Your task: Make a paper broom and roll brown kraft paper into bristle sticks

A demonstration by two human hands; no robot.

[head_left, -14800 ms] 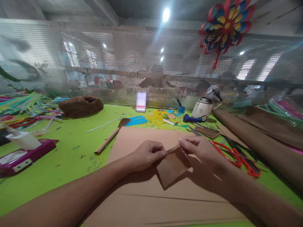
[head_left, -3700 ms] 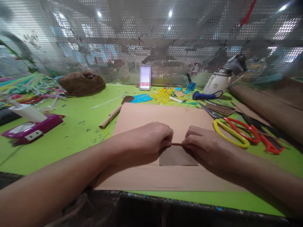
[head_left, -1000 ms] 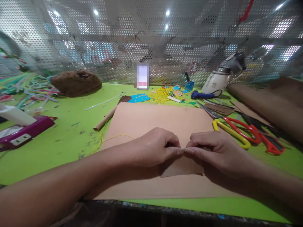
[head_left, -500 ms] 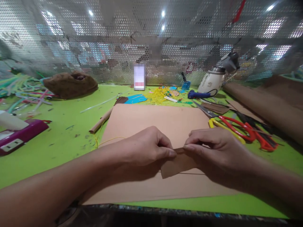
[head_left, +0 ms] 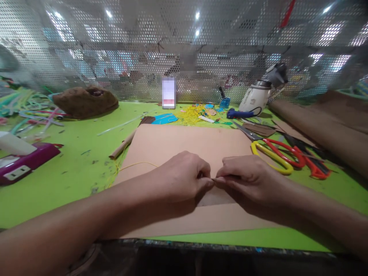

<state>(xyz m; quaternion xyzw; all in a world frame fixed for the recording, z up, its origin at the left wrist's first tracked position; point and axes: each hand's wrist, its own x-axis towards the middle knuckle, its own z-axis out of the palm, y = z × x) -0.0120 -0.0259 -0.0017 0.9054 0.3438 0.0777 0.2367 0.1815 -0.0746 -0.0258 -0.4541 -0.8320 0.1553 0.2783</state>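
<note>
My left hand and my right hand meet fingertip to fingertip over a large tan sheet. Both are closed in a pinch on a small piece of brown paper. Only a thin dark sliver of the paper shows between the thumbs; the fingers hide the rest. A darker patch lies below the fingers, and I cannot tell whether it is shadow or paper. Scissors with red and yellow handles lie right of the sheet, near my right hand.
On the green table lie a brown cloth bundle, a purple power strip, yellow thread scraps and a blue-handled tool. A white kettle and a lit phone stand before a perforated metal screen.
My hands have drawn closer together, the right moving left. The brown paper, whose flat face showed below the fingers before, is now mostly hidden. The view has shifted slightly.
</note>
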